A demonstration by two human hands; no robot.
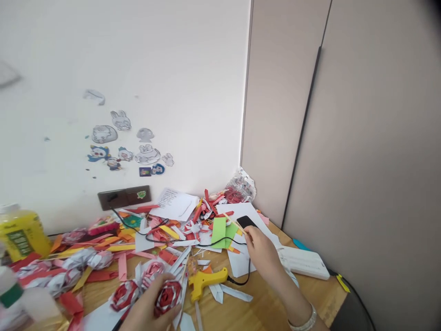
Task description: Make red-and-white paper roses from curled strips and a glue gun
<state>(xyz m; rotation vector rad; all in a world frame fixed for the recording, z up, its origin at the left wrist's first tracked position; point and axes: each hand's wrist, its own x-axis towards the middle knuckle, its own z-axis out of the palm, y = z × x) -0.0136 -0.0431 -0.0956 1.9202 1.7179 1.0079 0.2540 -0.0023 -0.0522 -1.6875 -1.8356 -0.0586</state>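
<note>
My left hand (147, 309) is closed around a red-and-white folded paper rose (168, 296) at the table's near edge. Two more paper roses, one red (124, 294) and one pink (153, 272), lie just beyond that hand. My right hand (261, 248) pinches a thin pale wooden stick (234, 221), which points up and left over the papers. A dark phone-like object (246, 222) lies behind my right fingers. Between the hands rests a yellow hot glue gun (208, 278) with a glue stick at its near end and a black cord.
Folded paper strips (110, 239) in red, white and orange cover much of the wooden table (237, 312). A yellow bottle (23, 232) stands at the left. Green paper (219, 231), a written sheet (175, 203) and a white power strip (305, 262) lie about. Wall and cabinet (361, 138) border the table.
</note>
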